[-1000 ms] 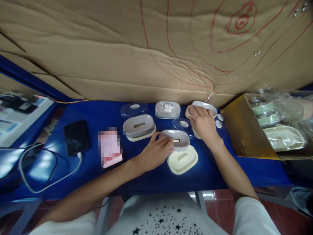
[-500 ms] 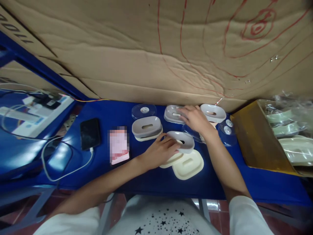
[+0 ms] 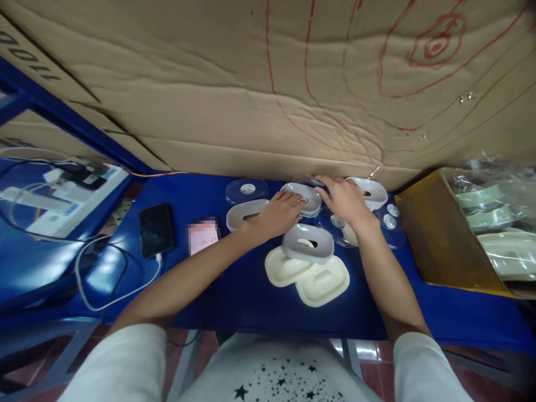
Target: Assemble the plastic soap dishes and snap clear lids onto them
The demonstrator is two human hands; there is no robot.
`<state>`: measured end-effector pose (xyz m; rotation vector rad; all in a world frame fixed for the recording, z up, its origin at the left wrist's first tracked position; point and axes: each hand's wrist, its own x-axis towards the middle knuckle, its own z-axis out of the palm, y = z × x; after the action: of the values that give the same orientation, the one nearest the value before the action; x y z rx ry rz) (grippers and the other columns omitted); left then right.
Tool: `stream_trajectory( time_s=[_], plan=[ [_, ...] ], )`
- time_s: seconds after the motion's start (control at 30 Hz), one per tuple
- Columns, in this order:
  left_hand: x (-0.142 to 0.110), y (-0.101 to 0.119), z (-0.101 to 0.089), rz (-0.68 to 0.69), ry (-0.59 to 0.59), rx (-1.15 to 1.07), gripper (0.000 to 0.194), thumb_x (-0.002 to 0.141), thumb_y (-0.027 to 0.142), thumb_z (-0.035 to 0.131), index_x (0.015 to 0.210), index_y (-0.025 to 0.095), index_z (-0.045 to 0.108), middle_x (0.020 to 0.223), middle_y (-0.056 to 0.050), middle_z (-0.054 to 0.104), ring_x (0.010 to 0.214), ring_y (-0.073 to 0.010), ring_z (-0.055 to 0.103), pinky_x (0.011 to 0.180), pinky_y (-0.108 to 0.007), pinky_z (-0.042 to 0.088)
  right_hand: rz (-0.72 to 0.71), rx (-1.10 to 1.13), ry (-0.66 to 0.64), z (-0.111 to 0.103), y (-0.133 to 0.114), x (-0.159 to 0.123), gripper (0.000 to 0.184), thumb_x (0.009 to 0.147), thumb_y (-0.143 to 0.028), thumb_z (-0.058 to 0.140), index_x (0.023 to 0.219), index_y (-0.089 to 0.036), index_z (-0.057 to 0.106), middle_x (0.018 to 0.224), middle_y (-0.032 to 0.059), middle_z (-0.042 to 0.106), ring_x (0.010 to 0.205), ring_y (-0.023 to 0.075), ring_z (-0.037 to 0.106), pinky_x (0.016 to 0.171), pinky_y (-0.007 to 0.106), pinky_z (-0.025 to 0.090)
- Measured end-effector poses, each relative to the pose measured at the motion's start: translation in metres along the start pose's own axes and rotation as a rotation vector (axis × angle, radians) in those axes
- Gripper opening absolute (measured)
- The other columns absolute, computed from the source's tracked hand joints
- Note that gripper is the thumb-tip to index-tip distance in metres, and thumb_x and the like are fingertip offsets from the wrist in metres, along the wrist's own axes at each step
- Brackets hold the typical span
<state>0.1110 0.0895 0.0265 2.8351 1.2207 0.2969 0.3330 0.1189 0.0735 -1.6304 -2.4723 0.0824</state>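
My left hand point(image 3: 281, 214) has its fingers over a grey oval soap dish point(image 3: 311, 207) at the back middle, gripping its near side. Just right of it, my right hand point(image 3: 344, 200) holds a clear lid point(image 3: 307, 180), tilted at the dish's back edge and partly hidden by my fingers. In front, another grey slotted dish point(image 3: 323, 251) rests partly on two cream oval trays point(image 3: 288, 269) that overlap. My left forearm partly covers a third grey dish point(image 3: 237, 215). Beyond my right hand sits one more grey dish point(image 3: 376, 191).
A labelled clear lid point(image 3: 238, 194) lies at the back left, and others point(image 3: 387, 231) at the right. A cardboard box point(image 3: 435, 240) of wrapped dishes stands at right. Leftward are a pinkish, blurred-out item point(image 3: 203, 237), a phone point(image 3: 156, 230) on a cable and a power strip point(image 3: 84, 204).
My left hand has let go of the front grey dish and moved back onto the middle one. My right hand came left from the right-hand dish and now lifts the middle dish's clear lid.
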Motion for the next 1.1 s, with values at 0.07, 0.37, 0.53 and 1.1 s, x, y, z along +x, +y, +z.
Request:
stream_trajectory(
  time_s=[0.07, 0.37, 0.53, 1.1],
  plan=[
    [0.015, -0.003, 0.007, 0.009, -0.031, -0.005, 0.03, 0.102, 0.015, 0.068, 0.131, 0.011, 0.07, 0.134, -0.019, 0.073, 0.127, -0.0355, 0.068, 0.109, -0.049, 0.049, 0.066, -0.06, 0.037, -0.01, 0.003, -0.007, 0.044, 0.111, -0.032, 0.047, 0.147, -0.02, 0.068, 0.129, 0.0172, 0.08, 0.117, 0.0356, 0.075, 0.101, 0.046, 0.053],
    [0.016, -0.019, -0.002, -0.034, -0.015, -0.126, 0.03, 0.112, 0.028, 0.057, 0.138, 0.021, 0.07, 0.134, -0.009, 0.078, 0.125, -0.0261, 0.072, 0.112, -0.042, 0.051, -0.196, 0.212, -0.009, -0.032, 0.006, -0.03, 0.04, 0.111, -0.029, 0.049, 0.145, -0.018, 0.068, 0.145, 0.0137, 0.073, 0.132, 0.0308, 0.069, 0.113, 0.045, 0.05],
    [0.009, -0.029, -0.011, -0.123, 0.073, -0.132, 0.036, 0.114, 0.031, 0.05, 0.145, 0.02, 0.065, 0.14, -0.01, 0.075, 0.128, -0.0259, 0.071, 0.108, -0.041, 0.053, -0.241, 0.169, -0.193, -0.022, -0.011, -0.034, 0.03, 0.108, -0.027, 0.059, 0.133, -0.021, 0.073, 0.136, 0.0119, 0.076, 0.13, 0.032, 0.07, 0.11, 0.047, 0.051],
    [-0.108, -0.034, -0.036, -0.191, 0.192, 0.031, 0.034, 0.113, 0.037, 0.049, 0.138, 0.026, 0.07, 0.137, -0.012, 0.075, 0.125, -0.0373, 0.072, 0.104, -0.056, 0.054, 0.411, -0.097, -0.292, -0.065, 0.068, -0.062, 0.05, 0.098, -0.018, 0.06, 0.146, -0.027, 0.07, 0.134, 0.0167, 0.079, 0.119, 0.0389, 0.076, 0.095, 0.05, 0.058]
  ],
)
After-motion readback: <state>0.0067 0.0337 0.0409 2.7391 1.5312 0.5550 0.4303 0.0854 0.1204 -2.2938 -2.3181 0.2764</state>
